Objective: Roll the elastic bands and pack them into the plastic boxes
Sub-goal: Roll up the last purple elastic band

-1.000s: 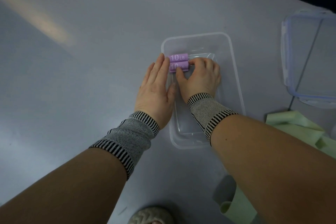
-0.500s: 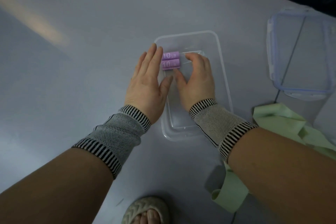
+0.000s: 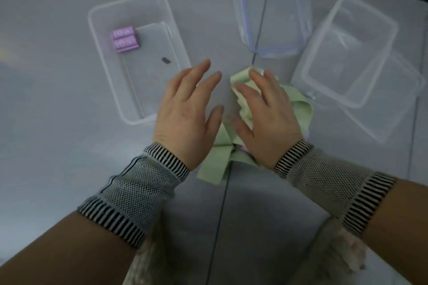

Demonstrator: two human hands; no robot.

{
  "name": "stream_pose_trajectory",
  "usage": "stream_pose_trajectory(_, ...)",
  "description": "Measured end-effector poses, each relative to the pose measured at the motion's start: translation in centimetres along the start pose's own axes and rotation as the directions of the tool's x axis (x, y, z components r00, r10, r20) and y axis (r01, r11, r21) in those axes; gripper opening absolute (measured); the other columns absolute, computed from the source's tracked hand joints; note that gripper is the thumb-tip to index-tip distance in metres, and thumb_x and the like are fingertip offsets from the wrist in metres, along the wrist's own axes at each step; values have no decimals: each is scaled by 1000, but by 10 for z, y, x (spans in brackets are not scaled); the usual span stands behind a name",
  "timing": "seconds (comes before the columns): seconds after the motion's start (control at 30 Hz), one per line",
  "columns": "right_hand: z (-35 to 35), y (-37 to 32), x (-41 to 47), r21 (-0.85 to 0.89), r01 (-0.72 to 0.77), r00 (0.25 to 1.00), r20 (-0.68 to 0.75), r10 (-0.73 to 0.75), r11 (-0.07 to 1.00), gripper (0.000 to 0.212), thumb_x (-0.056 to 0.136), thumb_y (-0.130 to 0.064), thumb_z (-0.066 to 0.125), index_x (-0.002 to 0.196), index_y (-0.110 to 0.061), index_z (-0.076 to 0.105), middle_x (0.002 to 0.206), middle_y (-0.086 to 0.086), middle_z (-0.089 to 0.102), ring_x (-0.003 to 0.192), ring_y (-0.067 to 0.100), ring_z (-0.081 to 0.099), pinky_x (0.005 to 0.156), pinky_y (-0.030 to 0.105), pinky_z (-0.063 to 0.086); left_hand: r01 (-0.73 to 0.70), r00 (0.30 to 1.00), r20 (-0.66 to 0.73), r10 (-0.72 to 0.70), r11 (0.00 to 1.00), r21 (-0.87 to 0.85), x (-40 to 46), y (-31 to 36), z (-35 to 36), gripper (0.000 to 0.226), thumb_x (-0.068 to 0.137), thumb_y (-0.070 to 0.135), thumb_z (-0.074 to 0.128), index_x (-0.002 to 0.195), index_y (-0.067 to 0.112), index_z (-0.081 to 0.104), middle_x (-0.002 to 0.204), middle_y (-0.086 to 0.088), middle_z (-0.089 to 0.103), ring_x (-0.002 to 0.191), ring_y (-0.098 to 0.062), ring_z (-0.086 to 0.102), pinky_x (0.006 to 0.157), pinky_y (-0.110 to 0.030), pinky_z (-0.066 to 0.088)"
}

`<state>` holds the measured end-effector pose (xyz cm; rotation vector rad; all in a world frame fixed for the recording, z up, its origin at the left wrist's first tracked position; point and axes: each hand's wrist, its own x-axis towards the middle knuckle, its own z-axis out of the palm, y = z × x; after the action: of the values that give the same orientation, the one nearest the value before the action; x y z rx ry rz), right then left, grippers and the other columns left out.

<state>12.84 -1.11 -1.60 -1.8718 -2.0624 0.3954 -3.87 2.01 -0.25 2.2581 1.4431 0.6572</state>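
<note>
lid [image 3: 271, 10], empty box [image 3: 347, 53] (clear), beside green band [image 3: 301, 109]

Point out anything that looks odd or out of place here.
A small dark speck lies inside the clear box that holds the purple rolls; what it is cannot be told. Nothing else stands out.

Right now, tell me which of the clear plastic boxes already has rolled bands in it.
The clear plastic box on the left, beside the left hand: two rolled purple bands lie at its far end. The box on the right holds no bands.
</note>
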Motion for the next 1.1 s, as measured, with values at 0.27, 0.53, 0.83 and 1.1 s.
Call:
stream_pose_trajectory(0.27, -28, 63, -77, -135, 45, 990, 138, -26, 990, 51, 71, -19, 74, 117, -5, 60, 129, 24, 52, 118, 45, 50, 98, 55, 44, -4, 955, 294, -26, 995, 103, -33, 35, 31, 48, 78, 30, 51, 121, 11, 60, 128, -11, 58, 109, -36, 55, 96, -39, 42)
stream_pose_trajectory(0.53, 10, 91, -116, -58, -243, 970, -16, 242, 968, 43, 80, -41, 49, 98, -8, 68, 110, 19, 62, 105, 44, 55, 89, 48, 50, -7, 916, 395, -69, 982, 188, -44, 44, 82, 45, 76, 46, 49, 109, 22, 67, 122, -4, 61, 109, -33, 52, 90, -45, 47)
stream_pose_trajectory(0.83, 18, 94, -103, -22, -257, 961, 102, 258, 966, 27, 73, -29, 75, 94, -12, 70, 116, 17, 60, 115, 43, 49, 92, 53, 46, 59, 881, 453, -134, 983, 175, -27, 55, 114, 24, 80, 38, 67, 98, 23, 72, 114, 3, 64, 113, -28, 45, 94, -39, 39)
stream_pose_trajectory(1.1, 13, 93, -104, -157, -316, 908, 235, 346, 936, 34, 86, -35, 59, 115, -19, 65, 141, 8, 45, 139, 35, 27, 108, 56, 24, 189, 935, 299, -189, 981, 30, -25, 53, 79, 16, 84, 33, 65, 94, 23, 74, 102, 4, 68, 98, -18, 56, 83, -23, 39)
